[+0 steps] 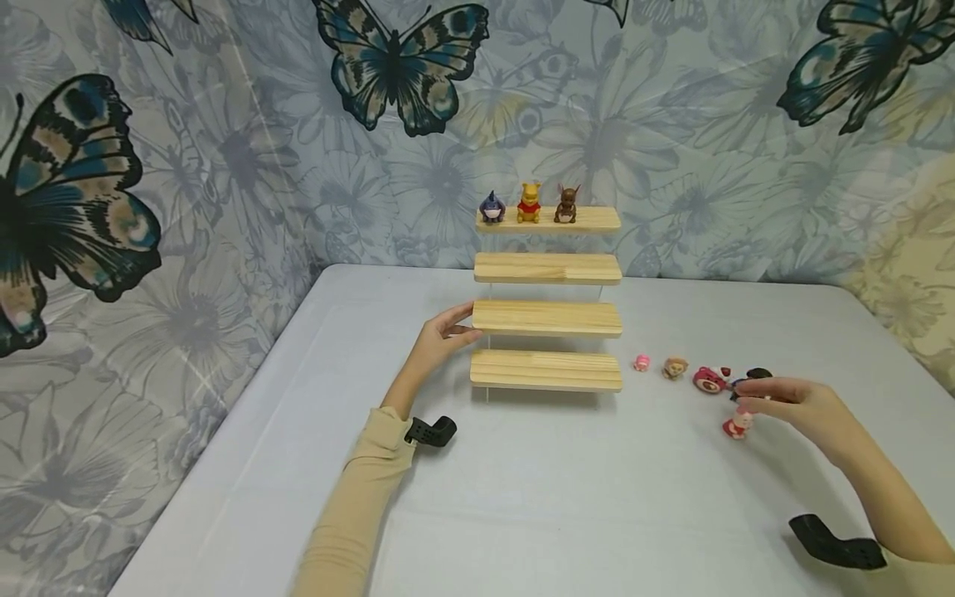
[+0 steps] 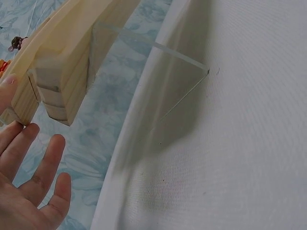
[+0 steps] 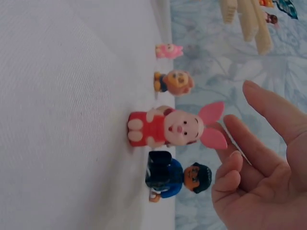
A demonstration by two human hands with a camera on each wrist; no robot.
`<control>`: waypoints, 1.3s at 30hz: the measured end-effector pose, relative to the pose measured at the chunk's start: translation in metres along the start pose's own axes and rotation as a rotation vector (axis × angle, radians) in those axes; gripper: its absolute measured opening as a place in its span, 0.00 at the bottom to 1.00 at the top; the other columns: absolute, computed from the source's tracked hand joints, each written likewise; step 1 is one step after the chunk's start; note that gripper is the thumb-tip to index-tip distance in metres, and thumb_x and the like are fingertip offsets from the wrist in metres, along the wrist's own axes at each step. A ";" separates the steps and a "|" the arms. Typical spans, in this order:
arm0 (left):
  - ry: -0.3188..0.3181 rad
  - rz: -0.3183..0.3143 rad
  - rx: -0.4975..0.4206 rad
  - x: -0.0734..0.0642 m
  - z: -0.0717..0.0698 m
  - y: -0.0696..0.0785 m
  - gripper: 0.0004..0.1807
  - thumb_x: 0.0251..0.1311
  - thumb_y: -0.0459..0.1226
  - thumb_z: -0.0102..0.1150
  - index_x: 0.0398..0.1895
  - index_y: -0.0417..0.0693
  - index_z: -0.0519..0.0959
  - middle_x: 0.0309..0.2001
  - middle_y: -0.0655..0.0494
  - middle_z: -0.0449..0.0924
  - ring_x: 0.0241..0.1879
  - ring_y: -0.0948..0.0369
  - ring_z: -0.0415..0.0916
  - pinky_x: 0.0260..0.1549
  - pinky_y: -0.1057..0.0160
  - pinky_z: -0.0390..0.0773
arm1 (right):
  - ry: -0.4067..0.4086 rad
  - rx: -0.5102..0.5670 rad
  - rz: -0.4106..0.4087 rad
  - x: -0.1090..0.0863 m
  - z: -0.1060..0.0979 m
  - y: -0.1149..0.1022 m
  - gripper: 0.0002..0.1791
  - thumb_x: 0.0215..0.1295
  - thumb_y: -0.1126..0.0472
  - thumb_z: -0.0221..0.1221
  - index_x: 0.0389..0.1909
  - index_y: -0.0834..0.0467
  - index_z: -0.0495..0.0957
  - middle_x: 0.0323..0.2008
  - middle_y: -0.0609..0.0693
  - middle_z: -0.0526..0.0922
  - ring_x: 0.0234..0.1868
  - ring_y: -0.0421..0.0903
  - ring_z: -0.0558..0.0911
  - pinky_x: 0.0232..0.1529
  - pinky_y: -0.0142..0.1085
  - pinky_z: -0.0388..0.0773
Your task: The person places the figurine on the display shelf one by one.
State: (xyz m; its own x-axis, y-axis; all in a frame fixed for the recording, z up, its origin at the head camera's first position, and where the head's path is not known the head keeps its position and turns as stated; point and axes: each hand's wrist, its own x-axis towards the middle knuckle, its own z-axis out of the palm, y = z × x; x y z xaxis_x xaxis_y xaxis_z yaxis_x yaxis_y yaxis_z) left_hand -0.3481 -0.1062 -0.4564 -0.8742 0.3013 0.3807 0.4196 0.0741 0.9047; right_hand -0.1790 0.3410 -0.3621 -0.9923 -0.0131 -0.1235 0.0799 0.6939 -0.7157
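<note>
A tiered display stand with wooden shelves (image 1: 548, 318) stands on the table. At its left end my left hand (image 1: 443, 336) holds the third shelf from the top, thumb on the near side and fingers behind. In the left wrist view its ring and little fingers stick out, away from the wood. My right hand (image 1: 806, 410) is at the Piglet figurine (image 3: 158, 127), which stands upright in red clothes. The thumb is spread wide of it, while the fingertips overlap its pink ears. Beside Piglet is a dark-haired figurine in blue (image 3: 172, 175), partly behind the hand in the head view.
On the top shelf stand Eeyore (image 1: 492, 207), Winnie the Pooh (image 1: 529, 203) and a brown figurine (image 1: 566, 204). Right of the stand, a small pink figurine (image 1: 642, 362), a tan one (image 1: 675, 368) and a pink-red one (image 1: 709, 380) line the white table (image 1: 582, 497).
</note>
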 end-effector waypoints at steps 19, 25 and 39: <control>0.022 -0.003 0.011 0.000 0.000 0.001 0.28 0.39 0.44 0.58 0.49 0.64 0.63 0.48 0.66 0.64 0.36 0.63 0.69 0.30 0.64 0.70 | -0.256 -0.134 0.086 0.005 0.000 0.019 0.33 0.48 0.48 0.52 0.47 0.71 0.61 0.44 0.66 0.65 0.44 0.60 0.62 0.32 0.47 0.64; 0.018 -0.006 0.015 -0.001 0.000 0.002 0.29 0.38 0.49 0.57 0.49 0.65 0.64 0.47 0.66 0.64 0.36 0.63 0.69 0.29 0.64 0.70 | -0.210 -0.170 0.057 0.004 0.001 0.019 0.31 0.49 0.48 0.51 0.43 0.71 0.65 0.40 0.64 0.68 0.41 0.59 0.64 0.31 0.46 0.65; 0.007 -0.034 0.019 -0.002 0.001 0.012 0.29 0.41 0.45 0.56 0.51 0.60 0.62 0.49 0.62 0.62 0.37 0.62 0.68 0.32 0.65 0.69 | -0.138 -0.180 0.013 0.008 0.002 0.009 0.28 0.49 0.47 0.50 0.41 0.68 0.69 0.41 0.65 0.66 0.42 0.59 0.62 0.30 0.46 0.63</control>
State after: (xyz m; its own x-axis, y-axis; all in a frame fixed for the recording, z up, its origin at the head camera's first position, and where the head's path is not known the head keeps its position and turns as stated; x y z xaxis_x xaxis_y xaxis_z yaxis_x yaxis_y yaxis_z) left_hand -0.3409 -0.1045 -0.4463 -0.8899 0.2912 0.3511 0.3940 0.1027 0.9133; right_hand -0.1861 0.3456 -0.3709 -0.9678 -0.0935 -0.2336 0.0616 0.8119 -0.5805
